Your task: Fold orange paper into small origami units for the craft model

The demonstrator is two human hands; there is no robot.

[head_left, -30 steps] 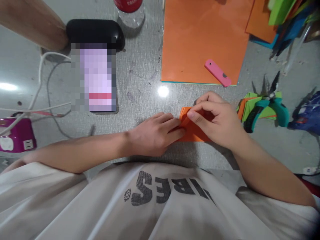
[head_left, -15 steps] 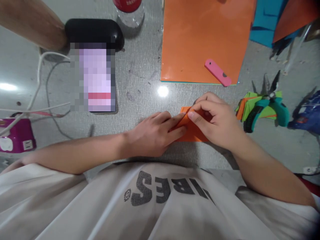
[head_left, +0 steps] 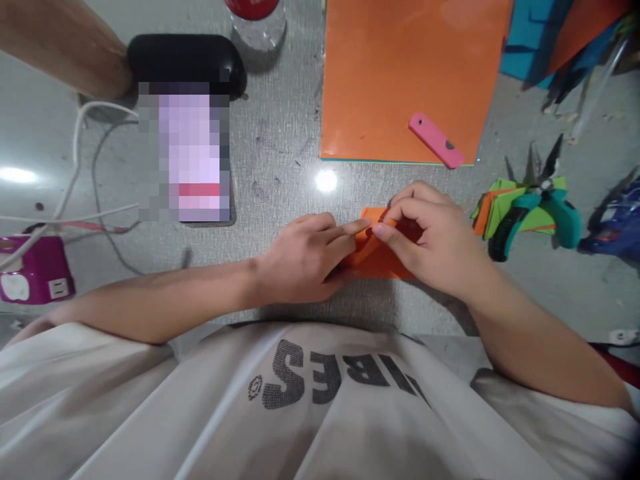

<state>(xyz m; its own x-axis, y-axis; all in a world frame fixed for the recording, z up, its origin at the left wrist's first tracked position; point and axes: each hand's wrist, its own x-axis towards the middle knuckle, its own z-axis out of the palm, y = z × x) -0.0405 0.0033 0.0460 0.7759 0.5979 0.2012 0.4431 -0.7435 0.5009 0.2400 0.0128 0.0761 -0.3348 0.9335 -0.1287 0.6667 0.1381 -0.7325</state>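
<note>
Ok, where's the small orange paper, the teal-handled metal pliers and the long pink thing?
Small orange paper (head_left: 383, 261), head view: lower part.
Teal-handled metal pliers (head_left: 546, 183), head view: pivot.
Long pink thing (head_left: 436, 141), head view: middle.

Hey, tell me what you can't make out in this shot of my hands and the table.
All in the head view:
- Small orange paper: right part, hidden by the right hand.
- Left thumb: hidden beneath the left hand.
- Phone: screen content, blurred by pixelation.
- Bottle: top, cut off by the upper edge.
</note>
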